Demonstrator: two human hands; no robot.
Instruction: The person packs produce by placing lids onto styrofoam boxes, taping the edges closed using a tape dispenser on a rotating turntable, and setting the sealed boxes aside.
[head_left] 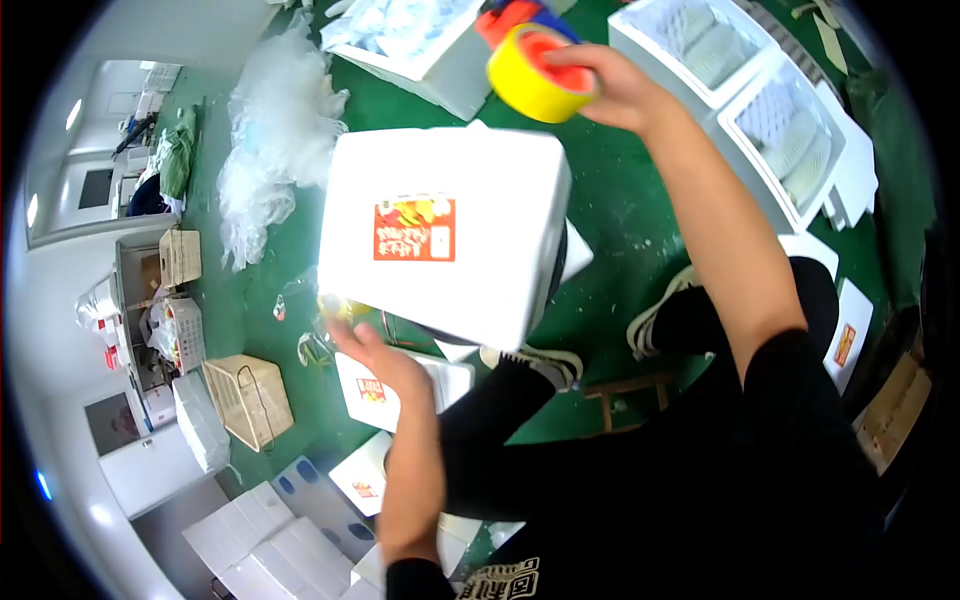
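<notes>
A white foam box (480,220) with a red and yellow label (414,228) is in front of me, its labelled face toward the camera. At the upper right, my right hand (615,88) grips a roll of yellow tape (535,85) mounted on a red and blue dispenser (505,20), just above the box's top corner. My left hand (380,362) is at the box's lower left corner with its fingers spread, partly blurred; whether it touches the box is unclear.
Open foam boxes with packed contents (780,140) stand at the upper right. Another foam box (440,85) is beyond. Clear plastic film (280,120) lies on the green floor. Labelled lids (395,385), a beige crate (248,400) and stacked white boxes (265,550) are lower left.
</notes>
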